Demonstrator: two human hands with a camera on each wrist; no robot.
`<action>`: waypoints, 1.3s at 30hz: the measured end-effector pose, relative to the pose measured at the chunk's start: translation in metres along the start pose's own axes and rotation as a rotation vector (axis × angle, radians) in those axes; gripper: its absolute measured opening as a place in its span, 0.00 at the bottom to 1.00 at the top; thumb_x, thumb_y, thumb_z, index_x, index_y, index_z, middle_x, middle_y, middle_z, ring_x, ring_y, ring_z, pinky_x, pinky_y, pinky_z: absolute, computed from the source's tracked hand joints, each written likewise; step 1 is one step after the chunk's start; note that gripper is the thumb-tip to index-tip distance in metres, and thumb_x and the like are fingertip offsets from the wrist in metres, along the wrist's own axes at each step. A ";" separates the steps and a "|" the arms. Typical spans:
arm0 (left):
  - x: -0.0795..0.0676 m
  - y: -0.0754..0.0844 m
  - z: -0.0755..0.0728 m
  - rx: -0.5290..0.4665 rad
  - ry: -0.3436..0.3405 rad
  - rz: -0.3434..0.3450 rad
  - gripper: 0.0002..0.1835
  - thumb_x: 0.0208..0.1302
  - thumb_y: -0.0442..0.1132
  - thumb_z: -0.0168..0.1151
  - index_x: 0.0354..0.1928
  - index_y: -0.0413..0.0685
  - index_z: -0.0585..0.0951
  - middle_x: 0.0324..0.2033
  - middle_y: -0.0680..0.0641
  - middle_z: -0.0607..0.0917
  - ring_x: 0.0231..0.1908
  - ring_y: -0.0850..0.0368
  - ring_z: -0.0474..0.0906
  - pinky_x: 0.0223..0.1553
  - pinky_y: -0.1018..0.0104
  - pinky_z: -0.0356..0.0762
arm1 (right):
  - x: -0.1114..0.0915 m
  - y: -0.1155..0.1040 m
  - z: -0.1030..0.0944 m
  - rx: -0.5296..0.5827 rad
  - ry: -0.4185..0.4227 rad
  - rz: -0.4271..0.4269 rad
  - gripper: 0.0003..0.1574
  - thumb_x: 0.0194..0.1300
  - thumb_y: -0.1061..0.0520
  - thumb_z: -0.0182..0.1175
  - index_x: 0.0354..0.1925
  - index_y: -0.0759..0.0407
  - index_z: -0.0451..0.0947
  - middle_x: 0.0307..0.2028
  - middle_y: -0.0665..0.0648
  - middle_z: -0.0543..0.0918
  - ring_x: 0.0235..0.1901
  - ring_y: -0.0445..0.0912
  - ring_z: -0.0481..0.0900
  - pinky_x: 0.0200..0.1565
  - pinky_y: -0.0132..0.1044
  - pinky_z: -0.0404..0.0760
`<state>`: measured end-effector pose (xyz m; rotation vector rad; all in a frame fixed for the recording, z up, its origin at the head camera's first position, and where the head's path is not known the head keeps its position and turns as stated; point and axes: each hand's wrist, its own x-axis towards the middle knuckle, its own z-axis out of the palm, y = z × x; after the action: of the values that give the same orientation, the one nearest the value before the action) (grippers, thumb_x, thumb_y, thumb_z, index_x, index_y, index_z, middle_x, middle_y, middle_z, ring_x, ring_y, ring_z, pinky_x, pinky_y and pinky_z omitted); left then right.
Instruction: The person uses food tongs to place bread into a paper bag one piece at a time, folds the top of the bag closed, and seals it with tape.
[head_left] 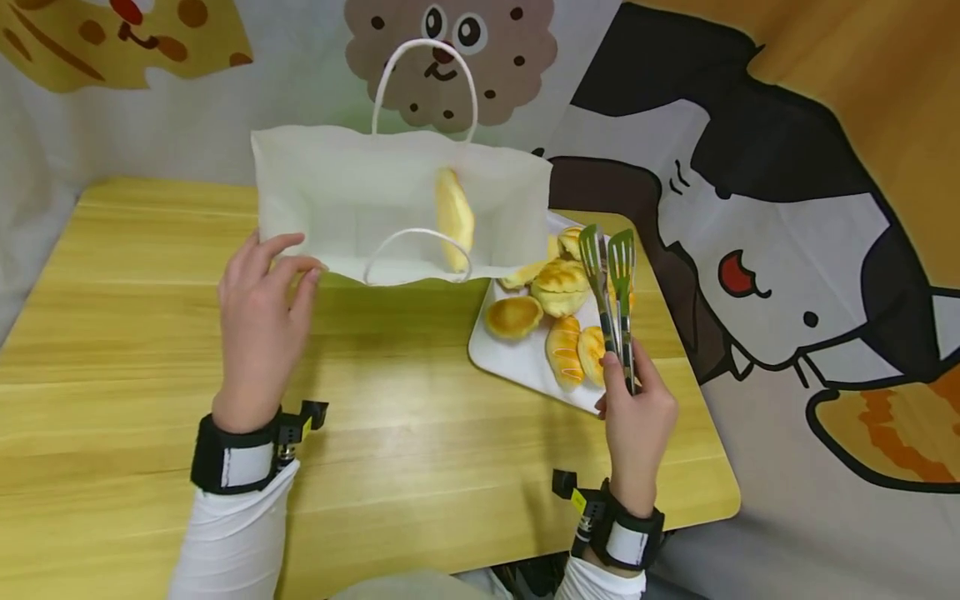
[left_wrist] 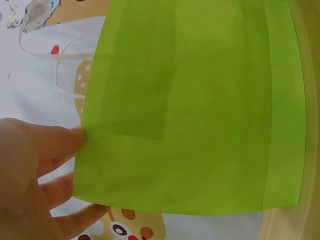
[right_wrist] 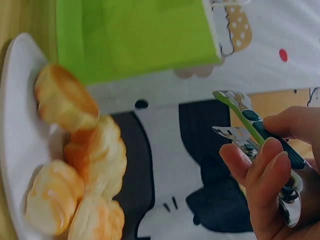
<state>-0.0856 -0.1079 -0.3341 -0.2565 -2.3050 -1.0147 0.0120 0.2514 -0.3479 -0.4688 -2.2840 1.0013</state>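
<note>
A paper bag (head_left: 322, 196), white inside and green outside (left_wrist: 215, 115), stands on the table with its mouth toward me. Inside, toward its right end, leans a long pale-yellow bread (head_left: 453, 218). My left hand (head_left: 262, 321) pinches the bag's near left rim between thumb and fingers. In my right hand (head_left: 641, 425) are food tongs (head_left: 621, 283) with green slotted tips, held over the right side of the bread plate. Their two arms stand slightly apart in the right wrist view, with nothing between the tips (right_wrist: 230, 97).
A white rectangular plate (head_left: 495, 354) holds several breads, among them a round bun (head_left: 513, 317) and a striped roll (head_left: 564, 352). It sits right of the bag on the wooden table (head_left: 390, 467). A cartoon-printed cloth (head_left: 757, 275) hangs behind and to the right.
</note>
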 end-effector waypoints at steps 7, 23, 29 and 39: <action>-0.001 0.000 -0.001 -0.001 -0.008 -0.012 0.05 0.61 0.31 0.63 0.35 0.33 0.84 0.54 0.39 0.79 0.65 0.39 0.58 0.64 0.38 0.52 | -0.005 0.018 -0.009 -0.052 0.019 0.113 0.27 0.64 0.42 0.58 0.57 0.54 0.77 0.32 0.56 0.85 0.06 0.40 0.69 0.08 0.23 0.69; 0.000 -0.001 0.002 0.006 -0.007 -0.028 0.08 0.62 0.31 0.61 0.36 0.31 0.83 0.54 0.38 0.78 0.66 0.44 0.57 0.66 0.41 0.52 | 0.001 0.053 -0.044 -0.315 -0.006 0.202 0.28 0.64 0.41 0.56 0.58 0.52 0.77 0.32 0.60 0.85 0.08 0.44 0.73 0.08 0.26 0.68; 0.000 -0.001 0.002 0.003 -0.015 -0.031 0.08 0.62 0.32 0.62 0.37 0.31 0.83 0.55 0.39 0.78 0.66 0.45 0.57 0.65 0.41 0.52 | -0.009 0.061 -0.040 -0.343 -0.091 0.191 0.29 0.64 0.40 0.56 0.58 0.54 0.77 0.32 0.59 0.87 0.10 0.46 0.76 0.09 0.28 0.69; 0.000 -0.003 0.002 -0.001 -0.019 -0.033 0.08 0.62 0.32 0.61 0.37 0.31 0.83 0.55 0.39 0.78 0.66 0.45 0.57 0.65 0.42 0.53 | -0.027 0.067 -0.026 -0.335 -0.239 0.113 0.30 0.65 0.40 0.56 0.57 0.56 0.77 0.28 0.58 0.87 0.11 0.41 0.75 0.10 0.33 0.67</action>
<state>-0.0878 -0.1080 -0.3368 -0.2300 -2.3334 -1.0342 0.0547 0.2952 -0.3945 -0.6515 -2.6830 0.7603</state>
